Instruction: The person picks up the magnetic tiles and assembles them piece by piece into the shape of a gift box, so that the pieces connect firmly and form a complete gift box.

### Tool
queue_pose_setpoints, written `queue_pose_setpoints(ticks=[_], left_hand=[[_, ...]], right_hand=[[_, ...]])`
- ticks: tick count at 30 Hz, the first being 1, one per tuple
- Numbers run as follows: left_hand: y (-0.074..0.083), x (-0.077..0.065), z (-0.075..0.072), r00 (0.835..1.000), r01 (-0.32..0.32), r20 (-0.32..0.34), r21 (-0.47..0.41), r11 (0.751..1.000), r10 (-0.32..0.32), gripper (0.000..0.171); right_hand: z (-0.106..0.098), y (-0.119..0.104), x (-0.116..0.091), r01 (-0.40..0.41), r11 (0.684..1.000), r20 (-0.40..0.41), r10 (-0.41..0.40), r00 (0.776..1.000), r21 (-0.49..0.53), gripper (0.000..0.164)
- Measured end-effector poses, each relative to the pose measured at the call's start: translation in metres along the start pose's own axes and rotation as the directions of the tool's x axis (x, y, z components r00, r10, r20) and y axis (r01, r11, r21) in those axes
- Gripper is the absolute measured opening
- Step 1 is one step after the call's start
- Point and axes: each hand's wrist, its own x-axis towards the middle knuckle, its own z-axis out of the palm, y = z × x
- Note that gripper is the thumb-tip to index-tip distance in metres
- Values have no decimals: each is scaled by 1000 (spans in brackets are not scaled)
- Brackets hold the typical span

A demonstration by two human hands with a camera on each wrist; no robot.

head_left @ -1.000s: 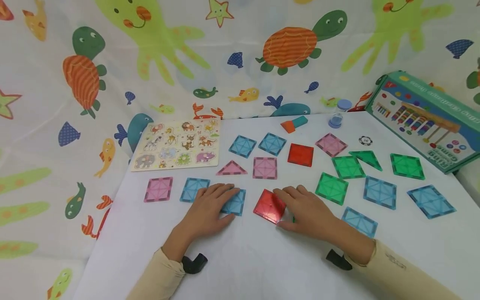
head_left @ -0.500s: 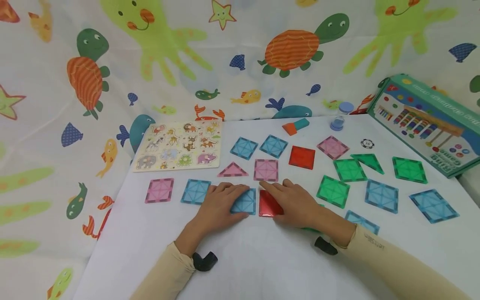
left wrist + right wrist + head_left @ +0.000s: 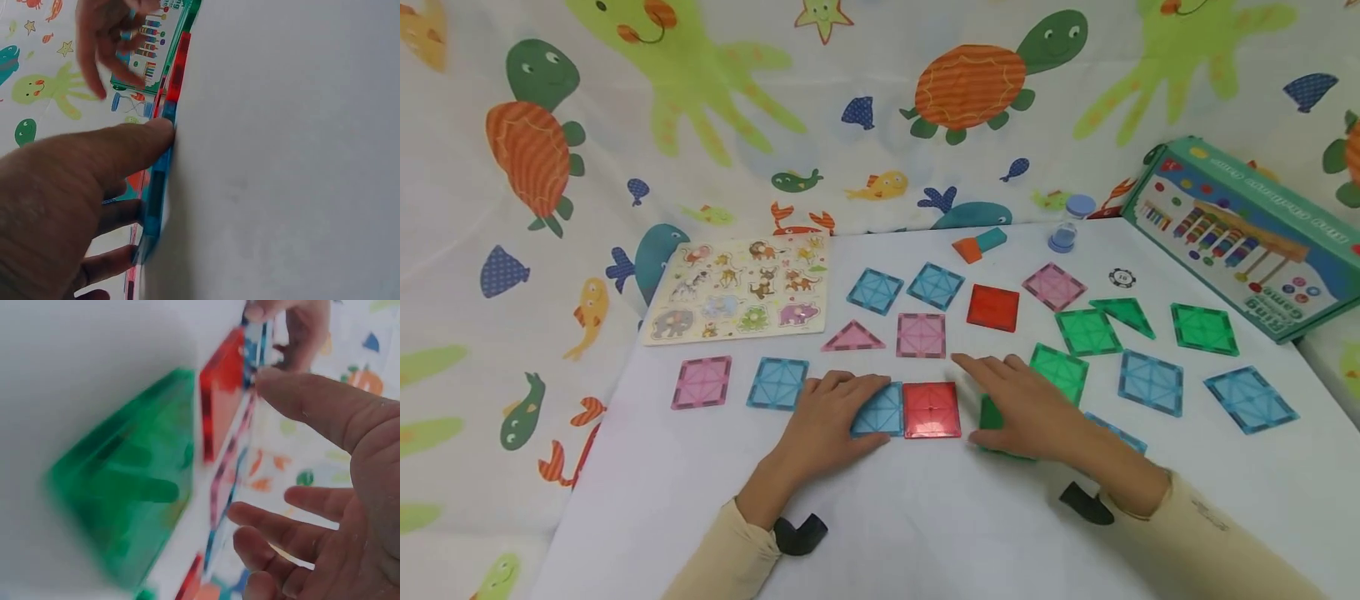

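My left hand holds a blue square magnetic tile by its edges; in the left wrist view the thumb lies on its near side and fingertips on the far side. A red square tile lies flat against the blue tile's right edge. Just right of the red one, my right hand hovers with fingers spread and nothing between them. Partly hidden beneath it is a green square tile, seen larger but blurred in the right wrist view as a green tile.
More tiles lie flat around: a blue square, a pink square, a pink triangle, several green and blue ones at right. Behind stand an animal puzzle board, a small sand timer and a toy box.
The right hand has turned the red tile straight and slid it left against the blue tile, then let go and moved right over the green tile. The left hand keeps hold of the blue tile.
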Motion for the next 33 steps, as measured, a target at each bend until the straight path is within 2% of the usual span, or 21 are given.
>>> queue_pose_setpoints(ticks=[5, 9, 15, 23, 33], left_hand=[[5, 3, 2, 999, -26, 29, -12, 1000, 26, 88], [9, 6, 7, 999, -35, 21, -12, 999, 35, 90], [14, 7, 11, 999, -12, -30, -20, 1000, 11, 84], [17, 7, 10, 999, -26, -28, -32, 999, 25, 80], [16, 6, 12, 1000, -2, -3, -31, 1000, 2, 81]], right_hand=[[-4, 17, -37, -19, 1000, 3, 19, 1000, -22, 106], [4, 20, -45, -9, 999, -23, 8, 1000, -31, 104], [14, 24, -39, -26, 999, -52, 24, 998, -34, 99], [13, 27, -27, -20, 1000, -64, 19, 998, -12, 102], [14, 16, -9, -26, 998, -6, 26, 1000, 60, 101]])
